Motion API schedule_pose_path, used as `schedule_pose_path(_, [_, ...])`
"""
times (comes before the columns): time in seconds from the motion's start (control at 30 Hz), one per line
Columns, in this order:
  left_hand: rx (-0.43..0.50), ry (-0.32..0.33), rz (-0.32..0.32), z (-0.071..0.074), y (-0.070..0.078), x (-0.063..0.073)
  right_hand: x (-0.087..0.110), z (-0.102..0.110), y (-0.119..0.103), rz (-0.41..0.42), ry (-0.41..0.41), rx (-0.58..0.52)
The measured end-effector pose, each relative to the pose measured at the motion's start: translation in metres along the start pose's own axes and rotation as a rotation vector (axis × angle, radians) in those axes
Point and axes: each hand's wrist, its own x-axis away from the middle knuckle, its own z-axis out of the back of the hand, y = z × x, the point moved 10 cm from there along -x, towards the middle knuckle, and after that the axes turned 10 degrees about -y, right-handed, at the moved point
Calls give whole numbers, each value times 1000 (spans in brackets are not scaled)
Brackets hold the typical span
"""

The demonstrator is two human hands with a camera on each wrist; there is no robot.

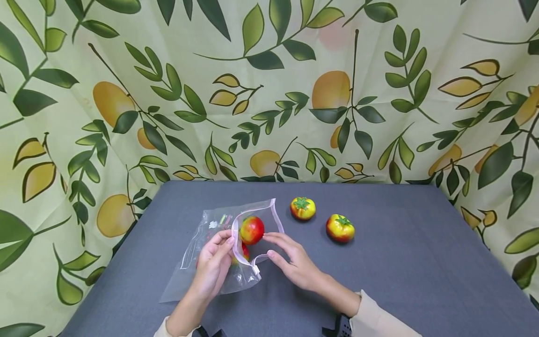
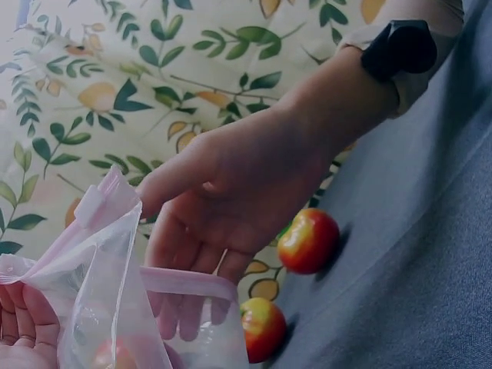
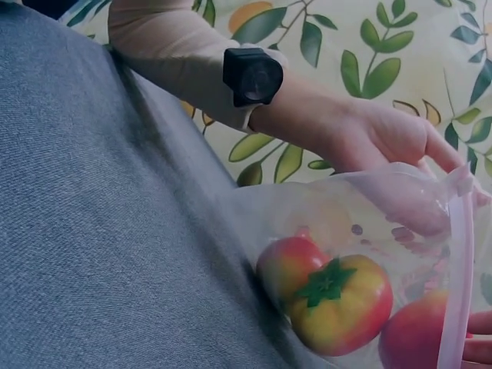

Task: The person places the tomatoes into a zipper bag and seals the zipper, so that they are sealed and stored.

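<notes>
A clear plastic zip bag [image 1: 198, 262] with a pink zip edge and slider lies on the table, its mouth toward the right. My left hand [image 1: 214, 260] pinches the rim of the mouth between thumb and fingers. A red tomato [image 1: 251, 230] sits just inside the opening. Beside it, my right hand [image 1: 296, 262] has its extended fingertips right at the tomato, the thumb near the lower rim. Deeper in the bag, the right wrist view shows a yellow-red tomato [image 3: 346, 307] with a green star-shaped top and a redder tomato [image 3: 288, 265], partly hidden behind it.
Two more yellow-red tomatoes with green tops, one farther back [image 1: 302, 208] and one to the right [image 1: 340, 228], stand on the grey cloth-covered table [image 1: 400, 262]. A leaf-and-fruit patterned curtain [image 1: 286, 107] hangs behind the table and along its sides.
</notes>
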Motion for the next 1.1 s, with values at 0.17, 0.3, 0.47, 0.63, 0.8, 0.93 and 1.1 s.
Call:
schedule_pose_path(0.17, [2,-27,-5,-3,0,0,2,2,-2,8,10,2])
schedule_pose_path(0.3, [9,-78,-5,-8,1,-1,-1,-5,-5,3,-49,-21])
schedule_pose_path(0.47, [14,-92,-18,-10,1,0,-5,-11,-6,6,-90,-63])
schedule_pose_path(0.63, [33,-83,-39,-7,1,-1,-1,-4,-7,38,-37,-53])
schedule_pose_path(0.8, [20,-40,-44,-3,2,-1,6,5,-6,49,23,-53])
schedule_pose_path(0.93, [1,-11,-55,0,4,-1,12,12,-3,42,53,-89])
schedule_pose_path(1.1, [-8,4,-64,1,6,0,19,18,2,33,80,-126])
